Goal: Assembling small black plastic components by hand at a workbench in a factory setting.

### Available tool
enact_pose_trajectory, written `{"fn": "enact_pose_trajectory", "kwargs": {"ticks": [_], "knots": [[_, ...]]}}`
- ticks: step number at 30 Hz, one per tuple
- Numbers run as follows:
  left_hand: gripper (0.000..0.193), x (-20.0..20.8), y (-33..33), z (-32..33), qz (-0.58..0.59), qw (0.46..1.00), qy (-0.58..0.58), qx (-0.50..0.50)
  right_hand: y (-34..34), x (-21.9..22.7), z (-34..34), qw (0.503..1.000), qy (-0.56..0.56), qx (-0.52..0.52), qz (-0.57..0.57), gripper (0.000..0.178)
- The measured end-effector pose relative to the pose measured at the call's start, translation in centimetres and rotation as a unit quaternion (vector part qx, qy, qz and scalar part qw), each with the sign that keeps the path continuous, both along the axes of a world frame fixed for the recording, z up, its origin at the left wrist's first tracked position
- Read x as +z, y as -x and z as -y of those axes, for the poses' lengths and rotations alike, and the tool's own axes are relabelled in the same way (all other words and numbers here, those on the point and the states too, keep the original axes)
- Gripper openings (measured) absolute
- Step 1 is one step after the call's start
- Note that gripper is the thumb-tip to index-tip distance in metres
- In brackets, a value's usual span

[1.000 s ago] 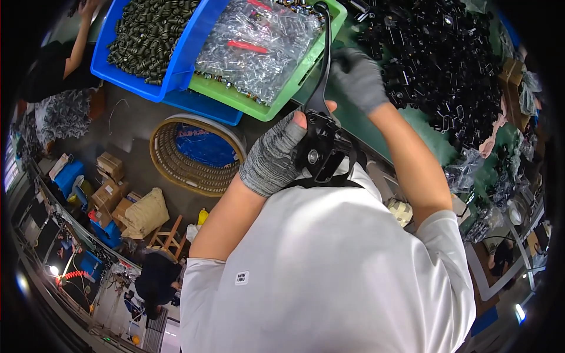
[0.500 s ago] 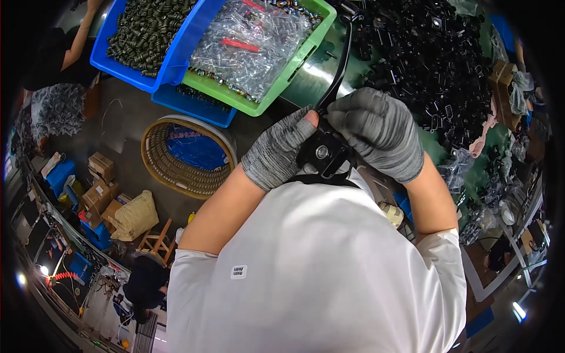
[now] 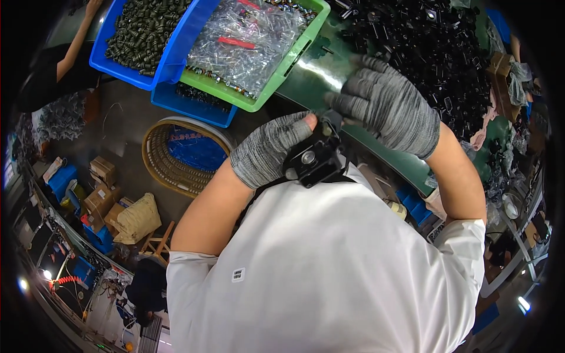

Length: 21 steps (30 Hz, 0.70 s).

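Observation:
My left hand (image 3: 271, 147), in a grey knitted glove with a bare thumb tip, is closed on a black metal bracket-like part (image 3: 322, 163) just in front of my shirt. The part has a round silvery piece on its face. My right hand (image 3: 388, 106), in a matching glove, reaches over the part's upper end with fingers stretched and apart. Its lower fingers are close beside that end; whether they touch it I cannot tell. Beyond it, many small black metal parts (image 3: 412, 53) lie heaped on the green tabletop (image 3: 376, 144).
Ahead left stand a blue bin (image 3: 126, 73) of dark springs and a green bin (image 3: 273, 88) holding bagged clear pieces. Below them are another blue bin (image 3: 206, 112) and a woven basket (image 3: 154, 167). Cartons (image 3: 100, 197) lie at left. Another person's arm (image 3: 73, 53) shows far left.
My right hand has moved up and to the right, its fingers spreading. The long curved black bar above my hands no longer shows. My left hand and the part have shifted slightly left.

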<state>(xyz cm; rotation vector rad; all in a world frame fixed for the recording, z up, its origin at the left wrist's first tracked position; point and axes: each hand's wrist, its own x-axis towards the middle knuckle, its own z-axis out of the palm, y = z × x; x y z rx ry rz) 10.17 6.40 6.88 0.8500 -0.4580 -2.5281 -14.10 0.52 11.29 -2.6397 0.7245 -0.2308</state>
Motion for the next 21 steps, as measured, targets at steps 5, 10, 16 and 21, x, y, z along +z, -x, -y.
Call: {"fn": "enact_pose_trajectory", "kwargs": {"ticks": [5, 10, 16, 21], "knots": [[0.061, 1.5, -0.8, 2.2, 0.169, 0.957, 0.153, -0.181, 0.7, -0.3, -1.6, 0.999, -0.013, -0.004, -0.039, 0.038], [0.055, 3.1, 1.0, 2.9, 0.287, 0.863, 0.362, -0.206, 1.9, -0.1, -2.2, 0.993, -0.105, -0.028, 0.037, 0.025], [0.043, 1.5, 1.2, 1.4, 0.280, 0.868, 0.355, -0.205, 2.8, -0.7, -4.7, 0.995, -0.089, -0.040, 0.036, 0.026], [0.044, 0.6, 0.9, 0.5, 0.237, 0.911, 0.271, -0.199, 2.3, -2.5, -6.4, 0.991, -0.119, -0.057, -0.028, 0.032]]}}
